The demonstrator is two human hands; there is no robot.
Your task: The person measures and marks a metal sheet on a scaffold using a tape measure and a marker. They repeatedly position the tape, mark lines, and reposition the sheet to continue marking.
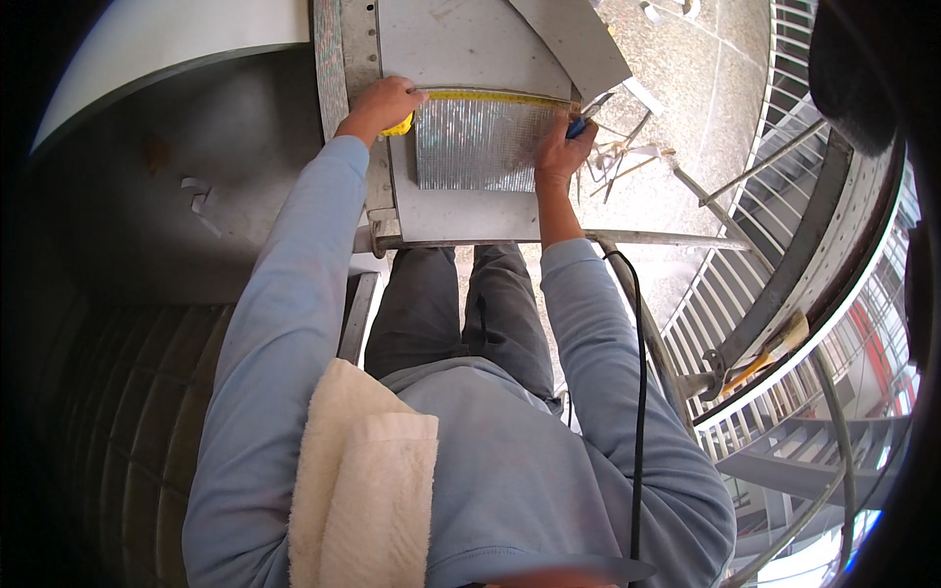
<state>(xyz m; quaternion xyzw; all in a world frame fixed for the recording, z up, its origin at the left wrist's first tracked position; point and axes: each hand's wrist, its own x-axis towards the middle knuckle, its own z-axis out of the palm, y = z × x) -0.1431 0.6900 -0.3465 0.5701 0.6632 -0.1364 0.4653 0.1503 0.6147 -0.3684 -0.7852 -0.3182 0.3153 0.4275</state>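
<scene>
A rectangular piece of silver foil-faced sheet (480,152) lies on a pale grey panel (461,218) in front of me. Along its far edge runs the yellow blade (500,96) of a tape measure. At the sheet's far left corner my left hand (384,106) is closed on the tape measure, its yellow case (400,126) showing below the fingers. My right hand (562,155) is at the sheet's right edge, near the blade's other end. It is closed round a small blue thing (576,128), whose kind I cannot make out.
Another flat grey sheet (573,44) overlaps the panel at the far right. Thin rods and scraps (627,157) lie on the floor to the right, before white railings (720,250). A brush (769,355) rests on a curved metal rim. A black cable (642,392) hangs along my right arm.
</scene>
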